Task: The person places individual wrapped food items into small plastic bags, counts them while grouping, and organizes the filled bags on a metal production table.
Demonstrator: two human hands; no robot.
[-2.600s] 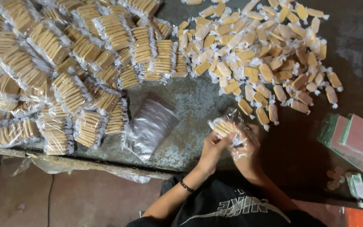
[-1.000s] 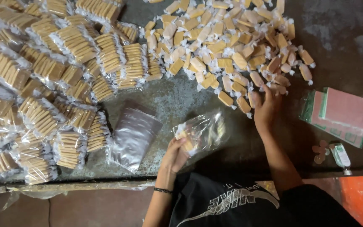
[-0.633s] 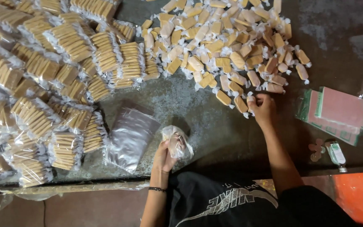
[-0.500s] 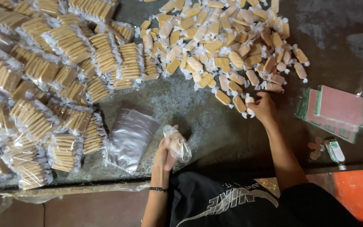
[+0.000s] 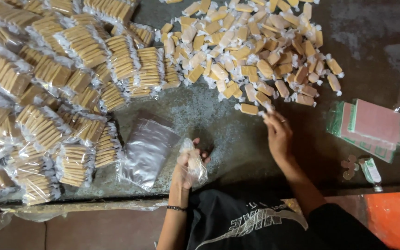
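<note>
Hands — left hand (image 5: 187, 167) holding one bag (image 5: 193, 162), right hand (image 5: 278, 134) pinching one candy (image 5: 268, 107).

A small clear plastic bag (image 5: 192, 159), crumpled and partly filled, is held in the left hand (image 5: 187, 167). A flat stack of empty clear bags (image 5: 146, 150) is laid just beside it, to its left. Sealed clear packs of tan biscuits (image 5: 47, 92) are heaped across the left side. Individually wrapped tan candies (image 5: 251, 51) with twisted clear ends are piled at the top centre; the nearest one is touched by the right hand (image 5: 278, 134). A stack of flat rectangular packets (image 5: 371, 129), pink with green edges, is placed at the right.
</note>
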